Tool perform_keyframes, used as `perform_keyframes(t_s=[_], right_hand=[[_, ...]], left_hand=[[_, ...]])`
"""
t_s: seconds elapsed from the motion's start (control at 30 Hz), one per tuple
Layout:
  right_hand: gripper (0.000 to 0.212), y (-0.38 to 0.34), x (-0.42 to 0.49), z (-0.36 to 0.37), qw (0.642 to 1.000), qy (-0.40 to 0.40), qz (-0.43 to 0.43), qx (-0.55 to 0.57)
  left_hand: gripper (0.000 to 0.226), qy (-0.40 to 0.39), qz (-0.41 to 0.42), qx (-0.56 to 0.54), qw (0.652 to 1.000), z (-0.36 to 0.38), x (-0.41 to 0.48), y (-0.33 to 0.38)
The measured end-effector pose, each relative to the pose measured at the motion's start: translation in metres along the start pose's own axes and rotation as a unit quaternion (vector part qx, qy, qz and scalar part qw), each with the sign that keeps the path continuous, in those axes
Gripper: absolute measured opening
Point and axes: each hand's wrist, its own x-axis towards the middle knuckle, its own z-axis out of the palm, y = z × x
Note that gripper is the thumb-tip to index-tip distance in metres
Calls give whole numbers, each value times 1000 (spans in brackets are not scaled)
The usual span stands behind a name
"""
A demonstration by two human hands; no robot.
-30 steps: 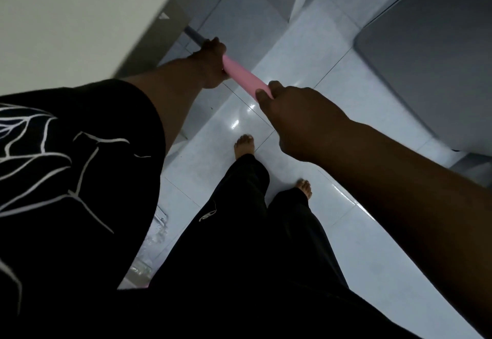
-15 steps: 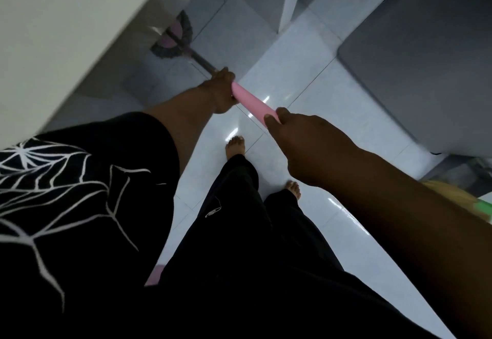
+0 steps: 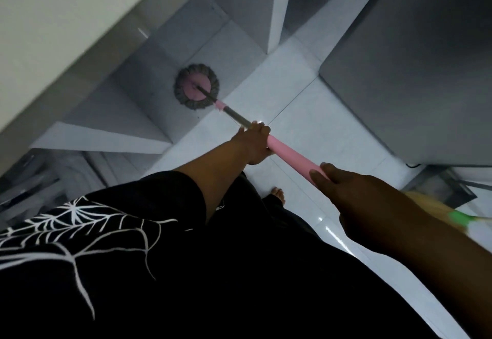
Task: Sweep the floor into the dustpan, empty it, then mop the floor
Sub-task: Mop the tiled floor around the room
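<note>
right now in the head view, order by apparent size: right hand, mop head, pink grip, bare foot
1. right hand (nearest camera)
2. mop head, pink grip: too alike to rank
3. bare foot, partly hidden

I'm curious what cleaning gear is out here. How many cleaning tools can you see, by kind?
Mops: 1, the mop, gripped by the left hand and right hand.
Brooms: 1, the broom at the right edge, partly hidden.
Total: 2.

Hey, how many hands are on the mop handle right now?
2. The left hand grips the mop lower down, where the pink grip meets the metal pole. The right hand holds the pink upper end, nearer the body.
</note>
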Motion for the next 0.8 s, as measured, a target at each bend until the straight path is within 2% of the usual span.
perform_keyframes(t_s=[0.17, 0.43, 0.6, 0.8], right_hand=[[79, 11, -29, 4, 1000, -5, 7, -11], [81, 7, -15, -5, 1000, -7, 5, -25], [80, -1, 19, -25, 1000, -8, 3, -28], [80, -26, 86, -62, 999, -3, -28, -44]], left_hand=[[59, 23, 11, -61, 998, 12, -12, 28], [60, 26, 13, -63, 998, 5, -8, 15], [63, 17, -5, -65, 998, -15, 4, -15], [64, 9, -30, -65, 997, -52, 22, -82]])
